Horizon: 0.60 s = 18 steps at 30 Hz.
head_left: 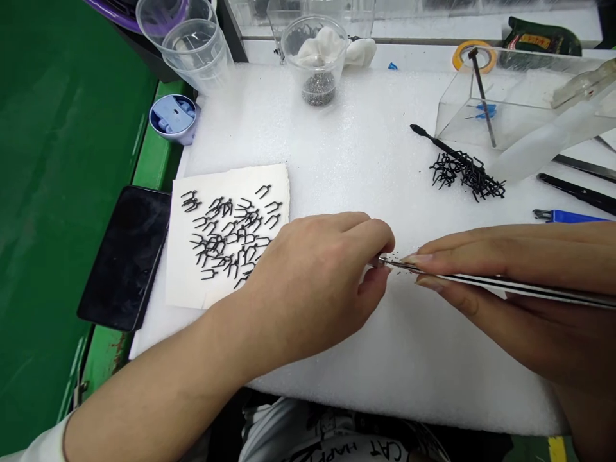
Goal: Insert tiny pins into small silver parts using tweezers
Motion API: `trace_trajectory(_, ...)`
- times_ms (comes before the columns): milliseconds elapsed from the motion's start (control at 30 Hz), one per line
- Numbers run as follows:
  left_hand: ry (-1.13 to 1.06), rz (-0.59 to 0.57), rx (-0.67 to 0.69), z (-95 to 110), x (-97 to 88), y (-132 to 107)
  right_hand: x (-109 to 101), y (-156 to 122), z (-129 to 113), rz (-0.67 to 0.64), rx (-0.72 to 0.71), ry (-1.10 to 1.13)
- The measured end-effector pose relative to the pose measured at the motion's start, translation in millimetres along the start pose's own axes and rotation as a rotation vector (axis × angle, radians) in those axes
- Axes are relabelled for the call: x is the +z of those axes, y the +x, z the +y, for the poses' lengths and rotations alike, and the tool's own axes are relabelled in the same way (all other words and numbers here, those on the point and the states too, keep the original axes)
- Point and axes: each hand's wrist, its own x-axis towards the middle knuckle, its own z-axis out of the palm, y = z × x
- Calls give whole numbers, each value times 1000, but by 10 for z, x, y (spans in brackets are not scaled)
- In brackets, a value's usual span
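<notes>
Above the white foam-like worktop [337, 147], the left hand [327, 282] pinched a tiny silvery metal piece [382, 260], and the right hand [539, 327], closed around slim silver metal tweezers [524, 290], likely needed a light, steady touch.

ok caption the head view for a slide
Left hand pinching a small metallic piece, right hand holding tweezers to it, near black forked parts.

Noted smooth, bright metal on the tweezers [500, 285], right of center. Observed a matt finish on the forked pieces [228, 234], left of center; found matt, paper-like stock with a rough right edge in the sheet [185, 285] below. Recorded finely grained, matt foam across the board [356, 141]. Identified clear, glossy plastic in the cups [195, 48], upper left, and smooth, transparent plastic in the box [522, 80], upper right. Logged a glossy face on the flat device [126, 256], left.
</notes>
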Motion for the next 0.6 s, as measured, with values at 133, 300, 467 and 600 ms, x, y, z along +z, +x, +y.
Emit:
trace_trajectory(133, 14, 31, 32, -15, 11, 2, 23, 14, 9, 38, -60, 18)
trace_trajectory(300, 74, 25, 59, -60, 21, 7, 62, 53, 30, 76, -110, 78)
trace_trajectory(467, 63, 68, 34, -73, 20, 8, 77, 41, 37, 90, -125, 110)
trace_trajectory(600, -19, 51, 28, -69, 14, -2, 101, 32, 25, 99, -128, 128)
